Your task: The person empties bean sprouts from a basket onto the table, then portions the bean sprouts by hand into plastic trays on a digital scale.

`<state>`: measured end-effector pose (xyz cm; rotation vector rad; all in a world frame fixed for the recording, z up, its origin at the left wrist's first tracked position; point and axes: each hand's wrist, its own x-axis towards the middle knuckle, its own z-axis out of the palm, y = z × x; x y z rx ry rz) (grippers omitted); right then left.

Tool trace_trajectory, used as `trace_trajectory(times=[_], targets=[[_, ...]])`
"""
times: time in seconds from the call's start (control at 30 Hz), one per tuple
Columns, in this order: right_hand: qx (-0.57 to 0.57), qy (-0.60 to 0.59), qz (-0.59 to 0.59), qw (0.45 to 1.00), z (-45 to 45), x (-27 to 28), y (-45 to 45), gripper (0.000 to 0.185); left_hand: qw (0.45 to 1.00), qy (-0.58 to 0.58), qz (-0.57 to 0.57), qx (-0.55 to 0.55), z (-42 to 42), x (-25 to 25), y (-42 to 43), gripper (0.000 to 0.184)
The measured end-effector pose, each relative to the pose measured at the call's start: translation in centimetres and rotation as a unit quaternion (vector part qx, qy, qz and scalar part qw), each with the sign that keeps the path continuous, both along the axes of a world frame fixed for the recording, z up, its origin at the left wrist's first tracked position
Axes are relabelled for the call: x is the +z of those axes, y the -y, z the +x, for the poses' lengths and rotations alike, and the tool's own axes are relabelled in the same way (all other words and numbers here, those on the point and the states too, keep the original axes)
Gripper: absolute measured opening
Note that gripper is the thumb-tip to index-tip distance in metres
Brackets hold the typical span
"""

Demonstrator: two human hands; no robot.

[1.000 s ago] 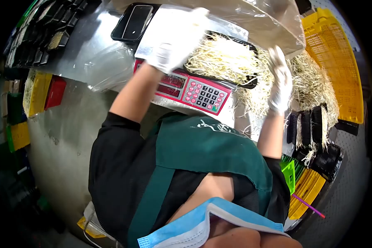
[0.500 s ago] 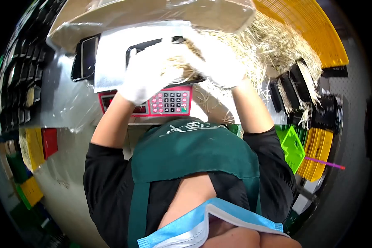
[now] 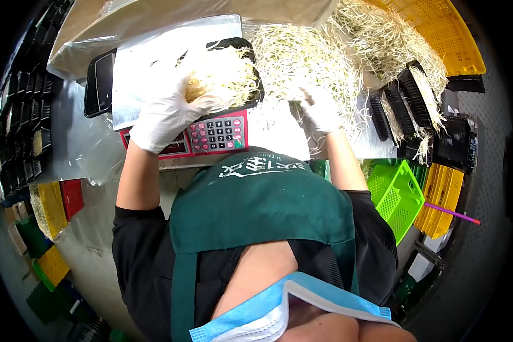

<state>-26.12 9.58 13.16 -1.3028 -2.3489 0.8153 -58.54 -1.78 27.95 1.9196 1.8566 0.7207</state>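
Observation:
A black plastic tray (image 3: 259, 85) heaped with bean sprouts (image 3: 225, 77) rests on the metal pan (image 3: 131, 85) of a red scale (image 3: 218, 132). My left hand (image 3: 168, 108), in a white glove, wraps around the tray's left end, its thumb along the near side against the sprouts. Glare and the sprouts hide some of its fingertips. My right hand (image 3: 320, 109), also gloved, is apart from the tray, at the near edge of a loose pile of sprouts (image 3: 302, 62). Its fingers are apart, with nothing visible in them.
An empty black tray (image 3: 100, 82) lies left of the scale. Filled trays (image 3: 399, 111) stand tilted at the right, near a yellow basket (image 3: 444, 34). Stacked black trays (image 3: 31, 114) line the far left. A green crate (image 3: 398, 199) is below the table's right edge.
My right hand has left the tray and moved right and nearer to me, to the sprout pile. My left hand stays at the tray, whose heap of sprouts is now uncovered.

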Motion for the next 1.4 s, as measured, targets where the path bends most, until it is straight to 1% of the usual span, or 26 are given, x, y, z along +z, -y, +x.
trace_trajectory(times=[0.03,0.1,0.17,0.27,0.3,0.33,0.37,0.4,0.43,0.5,0.53,0.63,0.67,0.73,0.77,0.87,0.93,0.97,1.03,1.1,1.17,1.2,1.23,1.3,1.33,1.4], targets=[[-0.024,-0.127,-0.120,0.984,-0.4,1.2,-0.1,0.051,1.000,0.000,0.002,-0.001,-0.4,0.2,0.4,0.059],[-0.049,-0.120,-0.104,0.986,-0.2,5.1,0.3,0.049,0.999,0.009,0.047,-0.009,-1.1,1.0,1.3,0.066],[-0.085,-0.320,-0.223,0.917,-0.6,7.8,0.3,0.040,0.983,0.130,0.121,0.041,-1.2,1.1,2.7,0.073],[-0.043,-0.356,-0.187,0.914,-2.7,12.6,-0.9,0.041,0.959,0.179,0.191,0.112,-3.1,-1.3,4.0,0.072],[-0.016,-0.372,-0.169,0.912,-3.7,13.4,-1.7,0.041,0.910,0.339,0.201,0.132,-2.6,-1.9,4.3,0.066],[-0.003,-0.373,-0.171,0.912,-5.5,14.9,-1.7,0.041,0.899,0.366,0.195,0.144,-2.2,-1.8,4.4,0.064],[0.024,-0.360,-0.172,0.917,-7.8,16.7,-1.3,0.041,0.886,0.393,0.190,0.155,-2.1,-1.7,4.5,0.061],[0.051,-0.345,-0.171,0.921,-10.1,18.1,-0.9,0.041,0.930,0.252,0.225,0.142,-2.5,-2.2,4.5,0.059],[0.088,-0.318,-0.153,0.931,-12.6,18.6,-0.8,0.046,0.934,0.220,0.253,0.120,-1.6,-1.5,4.3,0.060],[0.156,-0.098,-0.081,0.980,-15.1,16.8,-2.4,0.054,0.914,0.312,0.259,-0.004,-1.1,-1.4,3.2,0.060],[0.203,-0.063,0.021,0.977,-15.9,16.3,-1.8,0.056,0.952,0.189,0.242,-0.019,-1.4,-1.3,2.7,0.055],[0.266,-0.050,-0.011,0.962,-17.1,17.7,-0.5,0.054,0.985,0.079,0.155,0.014,-0.9,-0.1,1.4,0.050],[0.259,-0.064,-0.036,0.963,-17.5,18.4,1.0,0.046,0.989,-0.015,0.150,-0.002,-0.9,-0.1,0.7,0.072],[0.237,0.022,-0.043,0.970,-17.9,19.3,3.2,0.033,0.963,-0.149,0.221,-0.043,-1.4,-0.8,-0.5,0.095],[0.258,-0.007,0.094,0.961,-17.4,17.3,3.4,0.030,0.963,-0.148,0.221,-0.043,-1.5,-0.7,-0.7,0.095],[0.287,-0.002,0.128,0.949,-17.3,16.3,2.2,0.031,0.963,-0.113,0.231,-0.081,-1.3,-0.2,-1.2,0.089],[0.341,0.088,0.129,0.927,-17.4,16.6,0.5,0.039,0.985,-0.076,0.103,-0.118,-1.9,-0.2,-1.7,0.079],[0.339,0.084,0.130,0.928,-17.0,16.4,-0.1,0.039,0.984,-0.081,0.103,-0.120,-1.9,-0.5,-1.5,0.079],[0.329,-0.017,0.338,0.881,-15.2,16.1,-1.2,0.054,0.984,0.133,0.079,-0.086,-1.8,-1.5,-1.1,0.068],[0.316,0.062,0.290,0.901,-13.3,16.8,-1.9,0.065,0.984,0.058,0.130,-0.112,-2.0,-1.2,-1.0,0.062],[0.333,-0.163,-0.046,0.927,-12.1,16.0,-2.2,0.061,0.975,-0.011,0.181,-0.129,-1.9,-1.0,-1.0,0.057],[0.276,-0.190,-0.041,0.941,-11.7,15.1,-1.5,0.046,0.970,0.020,0.188,-0.151,-1.9,-0.9,-1.1,0.054],[0.277,-0.191,-0.044,0.941,-11.6,14.3,-1.4,0.046,0.964,0.049,0.195,-0.174,-1.9,-0.9,-1.1,0.052],[0.145,-0.201,-0.127,0.960,-11.7,13.0,-1.4,0.030,0.970,0.043,0.190,-0.148,-1.8,-1.2,-1.2,0.055],[0.116,-0.200,-0.084,0.969,-11.2,12.2,-1.6,0.023,0.967,0.011,0.211,-0.139,-1.7,-1.0,-1.1,0.055],[0.070,-0.261,-0.132,0.954,-9.3,13.1,-1.6,0.024,0.964,-0.024,0.230,-0.133,-1.2,0.3,-0.9,0.055]])
